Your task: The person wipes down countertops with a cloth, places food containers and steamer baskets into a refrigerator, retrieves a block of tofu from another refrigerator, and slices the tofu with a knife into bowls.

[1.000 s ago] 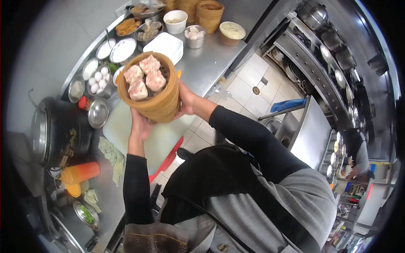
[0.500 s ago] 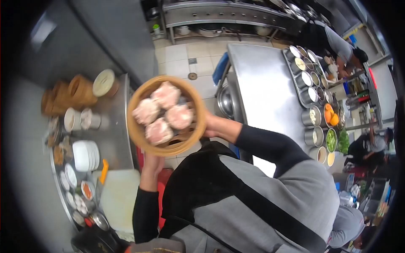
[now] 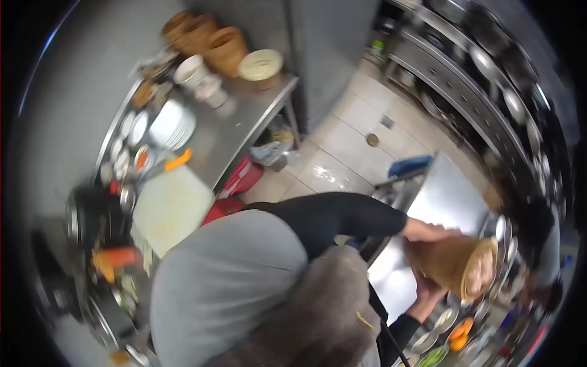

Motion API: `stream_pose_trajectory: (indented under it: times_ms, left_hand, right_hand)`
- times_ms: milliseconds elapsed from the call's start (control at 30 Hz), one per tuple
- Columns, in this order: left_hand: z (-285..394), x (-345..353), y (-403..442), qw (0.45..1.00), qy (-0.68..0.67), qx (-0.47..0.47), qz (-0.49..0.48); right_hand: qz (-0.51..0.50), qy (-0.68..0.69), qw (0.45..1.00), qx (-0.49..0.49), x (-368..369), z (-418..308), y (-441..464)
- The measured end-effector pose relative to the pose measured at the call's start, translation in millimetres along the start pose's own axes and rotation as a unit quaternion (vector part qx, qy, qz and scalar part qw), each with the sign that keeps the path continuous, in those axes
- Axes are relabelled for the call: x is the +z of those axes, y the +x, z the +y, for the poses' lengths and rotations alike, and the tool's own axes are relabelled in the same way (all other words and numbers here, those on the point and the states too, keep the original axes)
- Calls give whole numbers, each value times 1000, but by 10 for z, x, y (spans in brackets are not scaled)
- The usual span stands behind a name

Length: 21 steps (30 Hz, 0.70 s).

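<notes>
Out right, the left hand [image 3: 436,232] and right hand [image 3: 429,292] clasped the basket [image 3: 445,262]; steady, level holding suited those dumplings [image 3: 480,273]!

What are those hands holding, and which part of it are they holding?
A bamboo basket, held by its outer wall: the left hand is on one side, the right hand on the opposite side.

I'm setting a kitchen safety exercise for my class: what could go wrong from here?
The basket has no lid over its food, so a sharp tilt might spill some.

In this view it appears close to the orange food and nearby containers, so it could bump one; the true gap is hard to judge.
</notes>
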<state>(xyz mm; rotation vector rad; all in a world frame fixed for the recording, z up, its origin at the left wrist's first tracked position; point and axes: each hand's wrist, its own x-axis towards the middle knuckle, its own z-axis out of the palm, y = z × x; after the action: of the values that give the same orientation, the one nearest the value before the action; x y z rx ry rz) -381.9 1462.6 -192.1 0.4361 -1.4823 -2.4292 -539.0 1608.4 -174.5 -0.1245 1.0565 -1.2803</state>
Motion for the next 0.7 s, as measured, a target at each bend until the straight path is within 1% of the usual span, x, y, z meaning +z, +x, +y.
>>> stream_pose_trajectory:
  times_ms: [67, 167, 200, 233, 267, 300, 333, 367, 400, 433, 467, 500, 533, 567, 600, 633, 700]
  left_hand:
    - [-26, 39, 122, 997, 55, -26, 45]
    - [-77, -83, -38, 982, 138, -46, 117]
    - [-111, -161, -212, 975, 158, -43, 147]
    - [-165, -255, -519, 966, 191, 18, 175]
    - [-321, -370, -827, 941, 212, 129, 229]
    - [-397, -533, -1238, 895, 287, 194, 282]
    - [-168, -501, -2034, 899, 229, 206, 313]
    - [-275, -547, -2586, 896, 115, 246, 351]
    - [-394, -610, -3234, 861, 81, 273, 422]
    - [-472, -571, -3944, 777, 129, 334, 517]
    - [-531, -405, -4749, 718, 134, 224, 645]
    - [-615, -169, -5315, 597, 32, 250, 762]
    - [-1080, -83, -6103, 462, 147, 284, 827]
    - [-1355, 250, -6834, 330, 202, 85, 918]
    - [-1629, 577, -7449, 225, 211, 16, 951]
    - [-1834, 859, -7918, 139, 248, -14, 959]
    - [-2412, 1407, -8664, 44, 288, -229, 929]
  right_hand:
    - [80, 19, 997, -15, -195, -88, 22]
    - [195, 53, 979, -14, -492, -115, 30]
    - [224, 51, 973, -5, -580, -69, 25]
    - [274, 69, 958, 39, -629, -66, 32]
    - [285, 25, 956, 59, -693, 16, 69]
    - [274, -49, 957, 82, -690, 133, 107]
    - [242, -148, 953, 104, -672, 262, 130]
    - [203, -250, 939, 118, -654, 421, 131]
    - [140, -355, 916, 123, -599, 602, 123]
    - [75, -444, 885, 118, -526, 747, 141]
    - [4, -514, 851, 102, -418, 878, 178]
    - [-67, -564, 819, 79, -243, 993, 202]
    - [-132, -592, 793, 55, 56, 1118, 224]
    - [-184, -599, 778, 31, 558, 1281, 188]
    - [-235, -603, 763, 6, 1059, 1446, 153]
    - [-239, -606, 759, -6, 1221, 1591, 247]
    - [-250, -612, 750, -26, 1440, 1863, 500]
